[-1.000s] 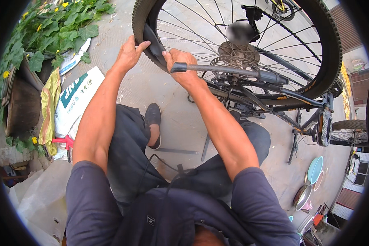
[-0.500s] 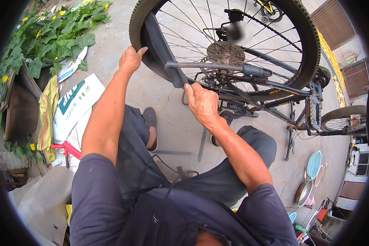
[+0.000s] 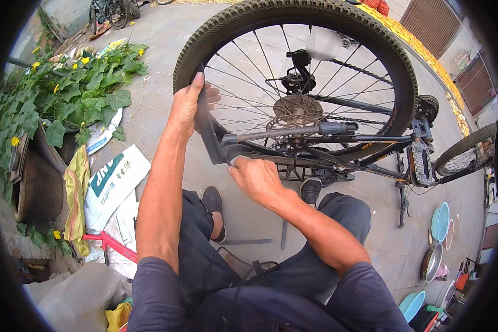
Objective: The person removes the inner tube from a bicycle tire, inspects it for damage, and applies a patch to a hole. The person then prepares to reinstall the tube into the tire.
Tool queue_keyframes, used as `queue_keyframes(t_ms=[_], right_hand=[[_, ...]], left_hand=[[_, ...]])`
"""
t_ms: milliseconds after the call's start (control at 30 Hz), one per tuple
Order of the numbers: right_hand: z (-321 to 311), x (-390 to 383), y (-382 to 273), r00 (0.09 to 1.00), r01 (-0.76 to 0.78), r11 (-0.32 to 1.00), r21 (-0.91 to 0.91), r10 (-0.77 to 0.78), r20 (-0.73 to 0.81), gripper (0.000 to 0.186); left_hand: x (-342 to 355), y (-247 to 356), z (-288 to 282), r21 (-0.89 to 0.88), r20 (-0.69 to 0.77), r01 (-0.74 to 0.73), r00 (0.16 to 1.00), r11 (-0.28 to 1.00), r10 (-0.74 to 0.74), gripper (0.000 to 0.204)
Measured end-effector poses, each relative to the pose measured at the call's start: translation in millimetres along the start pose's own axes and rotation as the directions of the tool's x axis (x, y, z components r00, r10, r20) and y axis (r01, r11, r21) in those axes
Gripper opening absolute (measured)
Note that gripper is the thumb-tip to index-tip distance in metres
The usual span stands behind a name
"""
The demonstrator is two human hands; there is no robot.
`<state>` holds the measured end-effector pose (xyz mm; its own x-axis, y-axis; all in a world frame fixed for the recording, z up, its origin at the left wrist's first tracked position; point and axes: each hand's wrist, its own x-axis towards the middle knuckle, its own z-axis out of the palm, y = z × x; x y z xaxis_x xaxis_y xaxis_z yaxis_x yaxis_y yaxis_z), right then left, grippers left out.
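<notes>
A bicycle wheel (image 3: 404,72) with a knobbly black tyre stands in front of me. A flat black rubber strip, seemingly an inner tube (image 3: 209,138), hangs out at the wheel's left side. My left hand (image 3: 187,105) is wrapped round the upper part of this tube beside the tyre, thumb up, fingers reaching toward the spokes. At the tube's lower bend, my right hand (image 3: 260,177) is closed, its thumb and fingertips pinching the edge. A grey metal bar (image 3: 282,133) crosses in front of the hub, just above my right hand.
The bicycle frame (image 3: 371,169) extends right to a second wheel (image 3: 467,152). Leafy vines (image 3: 77,83), a white sack (image 3: 113,185) and a red frame-like piece (image 3: 116,246) lie left. Basins (image 3: 440,221) stand at right. A flat dark strip (image 3: 249,241) lies between my feet.
The wheel sits lower and slightly left in view, with more of the ground behind showing. Both hands now appear lower; my left hand has shifted onto the tube, its fingers toward the spokes.
</notes>
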<state>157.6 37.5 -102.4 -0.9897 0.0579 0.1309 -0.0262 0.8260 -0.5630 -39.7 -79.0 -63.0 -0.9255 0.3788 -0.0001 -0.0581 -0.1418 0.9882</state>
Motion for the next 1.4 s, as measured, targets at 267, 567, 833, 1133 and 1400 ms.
queue_keyframes(t_ms=[267, 567, 833, 1133, 1400], right_hand=[[-37.4, 20.6, -7.4, 0.963, 0.152, 0.978, 0.141, -0.114, -0.244, 0.031], [-39.2, 28.8, -5.1, 0.995, 0.007, 0.897, 0.442, 0.036, -0.088, 0.043], [-48.8, 23.1, -8.8, 0.991, -0.08, 0.828, 0.555, 0.125, -0.044, 0.049], [-57.5, 16.2, -7.2, 0.985, -0.168, 0.801, 0.574, 0.162, 0.062, 0.042], [-62.6, 14.2, 13.3, 0.981, -0.192, 0.849, 0.493, 0.157, 0.112, 0.043]], left_hand=[[-8.6, -1.2, 5.4, 0.311, -0.114, -0.123, 0.98, 0.942, 0.165, 0.055], [-93.6, -1.6, -7.1, 0.565, 0.091, -0.123, 0.992, 0.816, 0.086, 0.044], [-209.4, -36.2, 8.8, 0.564, 0.239, -0.017, 0.96, 0.825, -0.144, 0.032], [-230.8, -53.3, 2.9, 0.17, 0.164, 0.329, 0.92, 0.929, -0.356, 0.045], [-119.4, -21.7, -10.2, 0.276, 0.065, 0.233, 0.963, 0.932, -0.26, 0.087]])
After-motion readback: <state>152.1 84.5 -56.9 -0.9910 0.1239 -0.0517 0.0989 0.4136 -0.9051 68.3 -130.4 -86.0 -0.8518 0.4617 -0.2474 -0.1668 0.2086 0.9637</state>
